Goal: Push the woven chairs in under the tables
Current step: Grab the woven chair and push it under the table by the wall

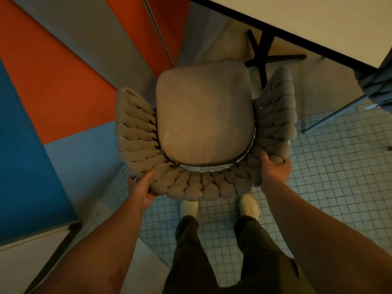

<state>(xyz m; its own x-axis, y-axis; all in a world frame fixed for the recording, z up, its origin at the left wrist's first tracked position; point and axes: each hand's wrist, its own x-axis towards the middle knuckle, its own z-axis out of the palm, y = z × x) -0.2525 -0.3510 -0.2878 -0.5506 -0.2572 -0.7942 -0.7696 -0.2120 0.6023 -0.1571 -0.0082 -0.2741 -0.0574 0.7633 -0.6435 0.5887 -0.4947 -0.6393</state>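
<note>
Directly below me stands a woven chair (203, 187) with a thick braided grey-beige backrest curving around a plain seat cushion (204, 115). My left hand (141, 190) grips the back's left corner. My right hand (274, 169) grips its right corner. The chair faces a white table (297, 20) with a dark edge at the top right. The seat's front sits just short of the table's black cross-shaped base (264, 58). The chair's legs are hidden beneath the seat.
A wall of orange, blue and grey panels (53, 92) runs close along the left. A second woven chair (377, 81) with a metal leg stands at the right edge. Small white floor tiles (331, 177) lie underfoot, with my two feet just behind the chair.
</note>
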